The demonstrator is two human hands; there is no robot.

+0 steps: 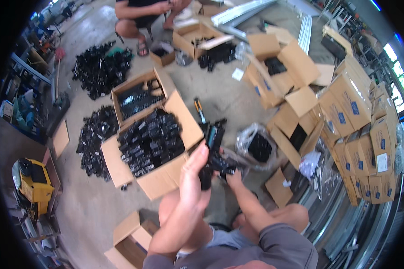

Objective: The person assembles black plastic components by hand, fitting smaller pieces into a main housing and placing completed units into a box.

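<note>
In front of my knees, my left hand (192,177) is wrapped round a black plastic part (205,178), thumb pointing up. Close by on the right, the fingers of my right hand (233,178) are closed on a small black fitting (224,166); its exact kind is too small to make out. More black parts (214,136) show just beyond both hands. Left of them stands an open cardboard box (161,180) heaped with black plastic fittings (150,141). An orange-and-black-handled screwdriver (199,109) lies on the floor past the box.
Behind the full box is another open box (168,83) with black parts. Piles of black fittings (101,67) lie to the left. A clear bag (244,134) of black pieces and stacked cartons (345,105) are at right. Another person (137,22) squats at the far side.
</note>
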